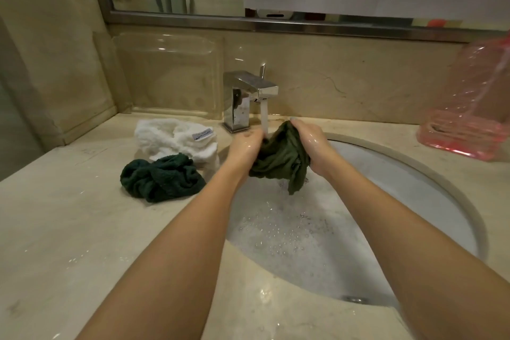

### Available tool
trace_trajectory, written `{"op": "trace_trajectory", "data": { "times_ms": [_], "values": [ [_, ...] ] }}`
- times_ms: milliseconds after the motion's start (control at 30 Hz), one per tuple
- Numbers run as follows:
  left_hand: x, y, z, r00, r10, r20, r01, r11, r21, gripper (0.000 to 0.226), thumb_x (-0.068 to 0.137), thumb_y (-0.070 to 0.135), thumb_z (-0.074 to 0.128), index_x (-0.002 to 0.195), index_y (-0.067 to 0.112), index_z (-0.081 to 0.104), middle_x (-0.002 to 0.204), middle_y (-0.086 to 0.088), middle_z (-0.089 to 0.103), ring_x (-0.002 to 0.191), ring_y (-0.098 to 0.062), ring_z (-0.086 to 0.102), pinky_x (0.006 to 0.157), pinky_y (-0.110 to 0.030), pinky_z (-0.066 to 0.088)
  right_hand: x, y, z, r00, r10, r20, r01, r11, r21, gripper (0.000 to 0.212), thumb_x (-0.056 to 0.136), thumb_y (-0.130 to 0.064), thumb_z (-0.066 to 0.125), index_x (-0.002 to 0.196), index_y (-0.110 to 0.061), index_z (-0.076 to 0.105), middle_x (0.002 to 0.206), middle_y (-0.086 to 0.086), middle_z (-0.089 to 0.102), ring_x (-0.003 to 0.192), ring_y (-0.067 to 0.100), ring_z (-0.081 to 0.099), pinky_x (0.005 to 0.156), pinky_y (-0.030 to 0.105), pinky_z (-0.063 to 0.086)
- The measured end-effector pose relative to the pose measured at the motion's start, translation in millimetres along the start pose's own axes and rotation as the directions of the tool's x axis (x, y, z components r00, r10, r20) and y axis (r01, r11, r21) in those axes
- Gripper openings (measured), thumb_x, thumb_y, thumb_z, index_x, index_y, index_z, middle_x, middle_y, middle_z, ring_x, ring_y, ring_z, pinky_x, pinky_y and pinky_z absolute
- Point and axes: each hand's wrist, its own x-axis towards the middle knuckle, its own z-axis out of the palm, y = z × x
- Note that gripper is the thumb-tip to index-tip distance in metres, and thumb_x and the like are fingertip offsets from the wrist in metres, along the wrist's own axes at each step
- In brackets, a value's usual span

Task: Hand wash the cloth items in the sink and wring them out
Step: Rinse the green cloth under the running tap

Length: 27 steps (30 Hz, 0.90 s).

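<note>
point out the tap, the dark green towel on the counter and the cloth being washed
tap (248, 82): head view, top of the spout body
dark green towel (161, 176): head view, middle of the bundle
olive cloth (278, 157): head view, its bunched middle

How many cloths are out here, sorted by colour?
Olive green: 1, the olive cloth, held by the left hand and right hand under the tap.
Dark green: 1, the dark green cloth on the counter.
White: 1, the white cloth on the counter.
Total: 3
</note>
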Motion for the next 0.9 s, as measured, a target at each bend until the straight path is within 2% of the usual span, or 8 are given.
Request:
{"op": "trace_trajectory", "data": {
  "times_ms": [133,233,367,567,633,700,767,900],
  "values": [
    [3,-3,-12,0.979,-0.120,0.166,0.119,0.993,0.017,0.046,0.096,0.049,0.051,0.121,0.010,0.058,0.111,-0.012,0.068,0.100,-0.025,0.066,0.090,-0.037,0.053,4,3,-16,0.960,-0.004,0.279,-0.021,0.996,0.089,0.026,0.097,-0.017,0.049,0.116,-0.002,0.056,0.106,0.016,0.059,0.095,0.024,0.060,0.083,0.034,0.052],
    [-2,-4,-13,0.937,-0.170,0.305,0.136,0.982,0.131,0.055,0.090,0.058,0.056,0.121,0.012,0.059,0.113,-0.012,0.068,0.104,-0.028,0.067,0.096,-0.044,0.052,3,4,-16,0.943,-0.034,0.332,0.010,0.997,0.076,0.020,0.095,-0.010,0.052,0.110,0.000,0.060,0.103,0.016,0.063,0.097,0.025,0.063,0.077,0.033,0.055],
    [0,-1,-17,0.963,-0.074,0.259,0.104,0.989,-0.103,0.034,0.094,0.041,0.059,0.116,0.015,0.061,0.106,-0.012,0.070,0.092,-0.025,0.070,0.073,-0.036,0.059,11,15,-22,0.982,0.007,0.190,-0.009,1.000,0.007,0.028,0.091,-0.015,0.064,0.110,0.007,0.064,0.102,0.020,0.069,0.097,0.029,0.068,0.086,0.038,0.057],
    [6,-2,-13,0.977,-0.061,0.204,0.117,0.954,-0.276,0.030,0.100,0.039,0.051,0.123,0.020,0.057,0.116,-0.013,0.063,0.106,-0.028,0.062,0.091,-0.044,0.052,6,28,-20,0.881,0.197,0.431,-0.166,0.980,-0.108,0.042,0.098,-0.044,0.047,0.122,-0.012,0.059,0.116,0.015,0.064,0.105,0.027,0.062,0.088,0.038,0.052],
    [6,0,-14,0.983,-0.050,0.179,0.118,0.910,-0.398,0.032,0.099,0.038,0.053,0.123,0.017,0.059,0.118,-0.013,0.065,0.107,-0.027,0.063,0.088,-0.041,0.053,6,34,-24,0.843,0.263,0.469,-0.222,0.965,-0.141,0.047,0.097,-0.050,0.044,0.124,-0.013,0.056,0.121,0.014,0.059,0.112,0.028,0.057,0.100,0.042,0.047],
    [7,1,-15,0.986,-0.040,0.164,0.112,0.880,-0.461,0.036,0.099,0.040,0.053,0.125,0.017,0.059,0.120,-0.013,0.065,0.107,-0.028,0.063,0.086,-0.041,0.055,8,38,-28,0.833,0.276,0.478,-0.261,0.960,-0.100,0.047,0.095,-0.048,0.049,0.127,-0.014,0.055,0.126,0.016,0.056,0.115,0.032,0.056,0.099,0.048,0.048],
    [7,0,-15,0.987,-0.023,0.159,0.084,0.917,-0.389,0.040,0.099,0.044,0.049,0.131,0.019,0.055,0.123,-0.010,0.063,0.110,-0.029,0.062,0.085,-0.041,0.055,8,33,-27,0.873,0.205,0.443,-0.256,0.965,0.058,0.038,0.098,-0.039,0.049,0.130,-0.017,0.051,0.127,0.016,0.055,0.116,0.034,0.056,0.088,0.051,0.054],
    [6,-6,-6,0.980,0.031,0.199,-0.032,0.999,0.001,0.049,0.100,0.050,0.042,0.136,0.017,0.049,0.125,-0.007,0.060,0.114,-0.027,0.060,0.096,-0.040,0.051,10,16,-15,0.951,0.049,0.305,-0.143,0.944,0.296,0.039,0.102,-0.041,0.042,0.132,-0.016,0.047,0.129,0.015,0.058,0.111,0.029,0.062,0.071,0.037,0.058]
  ]
}}
